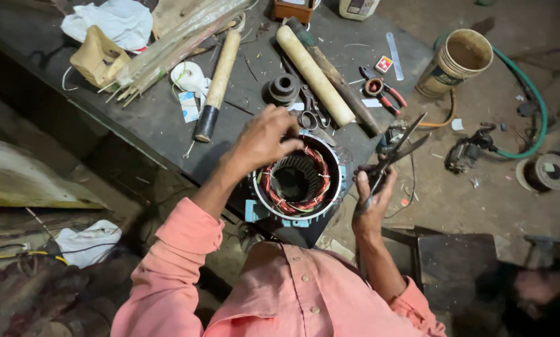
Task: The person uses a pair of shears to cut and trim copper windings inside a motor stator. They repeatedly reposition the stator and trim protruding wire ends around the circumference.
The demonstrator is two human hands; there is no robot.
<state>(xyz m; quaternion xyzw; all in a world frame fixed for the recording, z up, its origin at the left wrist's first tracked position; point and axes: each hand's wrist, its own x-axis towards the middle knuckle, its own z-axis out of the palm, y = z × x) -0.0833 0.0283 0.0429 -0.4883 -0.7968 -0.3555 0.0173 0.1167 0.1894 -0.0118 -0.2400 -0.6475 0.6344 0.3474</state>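
A round motor stator [295, 181] with red and copper windings sits at the near corner of a dark workbench [149, 118]. My left hand [264, 138] rests on its top rim, fingers curled onto the windings at the upper left. My right hand [370, 196] is just right of the stator and grips a pair of dark scissors [399, 146], whose slightly parted blades point up and right, away from the stator.
On the bench lie two wooden rods [217, 75] [314, 75], another pair of scissors [309, 113], red-handled pliers [383, 92], a metal bushing [283, 87], rags and paper. On the floor at right stand a bucket [457, 61], a green hose [529, 100] and a wire spool [545, 173].
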